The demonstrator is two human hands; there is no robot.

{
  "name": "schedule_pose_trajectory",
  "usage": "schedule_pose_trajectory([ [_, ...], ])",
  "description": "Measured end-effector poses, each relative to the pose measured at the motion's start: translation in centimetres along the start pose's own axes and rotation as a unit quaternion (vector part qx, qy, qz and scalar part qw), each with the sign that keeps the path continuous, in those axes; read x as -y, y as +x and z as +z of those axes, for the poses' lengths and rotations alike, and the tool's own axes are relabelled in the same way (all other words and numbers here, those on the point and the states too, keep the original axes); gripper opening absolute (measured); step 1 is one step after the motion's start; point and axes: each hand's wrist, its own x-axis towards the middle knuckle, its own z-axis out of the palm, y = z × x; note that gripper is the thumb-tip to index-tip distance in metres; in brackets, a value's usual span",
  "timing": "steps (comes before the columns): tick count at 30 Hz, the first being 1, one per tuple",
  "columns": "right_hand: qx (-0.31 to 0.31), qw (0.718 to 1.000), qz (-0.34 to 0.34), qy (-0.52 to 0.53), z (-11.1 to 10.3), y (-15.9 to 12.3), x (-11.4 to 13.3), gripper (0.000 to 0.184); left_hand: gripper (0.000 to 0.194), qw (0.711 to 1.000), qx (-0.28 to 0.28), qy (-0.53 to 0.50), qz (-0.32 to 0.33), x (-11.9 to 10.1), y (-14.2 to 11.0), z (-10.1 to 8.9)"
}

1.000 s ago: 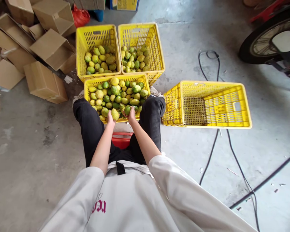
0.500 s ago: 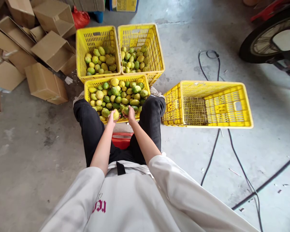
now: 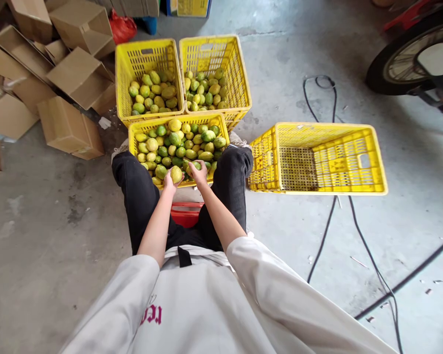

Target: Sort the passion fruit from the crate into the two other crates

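My left hand [image 3: 169,182] is closed around a yellow lemon [image 3: 176,174] at the near edge of the front yellow crate [image 3: 131,129]. Just to its right, my right hand [image 3: 201,175] has its fingers wrapped round a green lemon [image 3: 196,166], which they partly cover. Both hands are over the crate's near side, between my knees. Inside the crate lies a layer of yellow and green lemons [image 3: 175,138], several with mixed colour.
Behind stand two more yellow crates, left [image 3: 121,81] and right [image 3: 243,73], part-filled with lemons. A yellow crate [image 3: 339,189] without fruit is on my right. Cardboard boxes [image 3: 70,125] pile up at left; a black cable [image 3: 323,236] and motorcycle wheel [image 3: 387,73] are at right.
The yellow lemon has been turned a little in my left hand. My right hand's fingers have shifted around the green lemon. Both hands stay at the crate's near edge.
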Motion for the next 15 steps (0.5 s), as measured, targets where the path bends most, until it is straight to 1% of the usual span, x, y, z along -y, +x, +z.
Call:
schedule_pose_trajectory([
  [2, -0.018, 1.000, -0.005, -0.022, -0.1, 0.3, -0.3, 0.014, 0.022, 1.000, -0.005, 0.003, 0.001, 0.1, 0.1, 0.0],
  [6, -0.047, 0.999, 0.021, -0.016, 0.0, 1.3, -0.9, 0.029, 0.017, 0.999, -0.009, 0.028, 0.017, 0.4, 0.1, 0.0],
  [8, -0.055, 0.998, 0.039, 0.003, 0.1, 1.6, -1.0, 0.031, 0.015, 0.999, -0.005, 0.045, 0.026, 0.5, 0.1, 0.0],
  [11, -0.054, 0.997, 0.046, 0.024, 0.3, 1.9, -0.9, 0.029, 0.012, 0.998, -0.001, 0.047, 0.028, 0.6, 0.1, 0.0],
  [15, -0.032, 0.998, 0.023, 0.054, 0.3, 1.5, -0.5, 0.024, 0.005, 0.999, -0.022, 0.019, 0.030, 0.2, 0.5, -0.2],
])
